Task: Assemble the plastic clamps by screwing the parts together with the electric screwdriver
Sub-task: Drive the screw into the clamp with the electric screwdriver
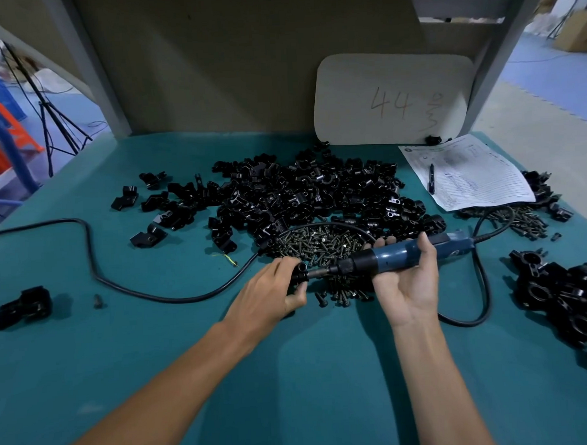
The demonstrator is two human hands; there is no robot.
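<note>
The right hand (406,284) and left hand (271,290) hung low over the green table (190,361), near the big heap of black parts (317,191). The right was wrapped round the blue screwdriver (401,256), tip pointing left; the left pinched a small black clamp (300,273) against that tip, above the screws (320,241).

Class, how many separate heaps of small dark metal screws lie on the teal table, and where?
2. One heap of small dark metal screws lies mid-table behind the blue electric screwdriver; the other lies right, beside the white printed paper sheet, which may hide more.
</note>
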